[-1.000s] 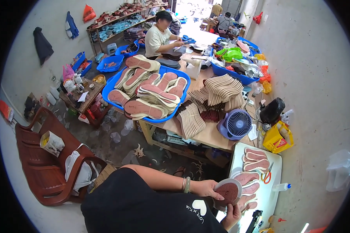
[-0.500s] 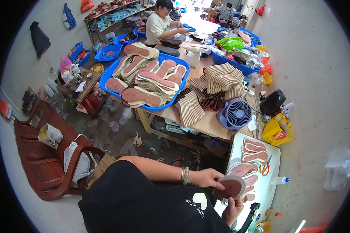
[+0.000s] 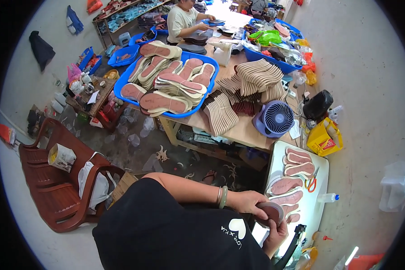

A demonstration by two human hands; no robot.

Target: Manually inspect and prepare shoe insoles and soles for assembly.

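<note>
We hold one reddish insole piece (image 3: 271, 212) between our left hand (image 3: 249, 203) and right hand (image 3: 276, 234), both closed on it, just beside the white board (image 3: 318, 195). About six pink insoles (image 3: 297, 169) already lie there; the blue tray (image 3: 210, 92) beyond remains piled full.

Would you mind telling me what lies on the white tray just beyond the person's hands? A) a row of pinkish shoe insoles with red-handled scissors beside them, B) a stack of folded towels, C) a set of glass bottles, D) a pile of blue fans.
A: the white tray carries a row of pinkish insoles, and red-handled scissors lie at its right side, just past the left hand and right hand.
</note>
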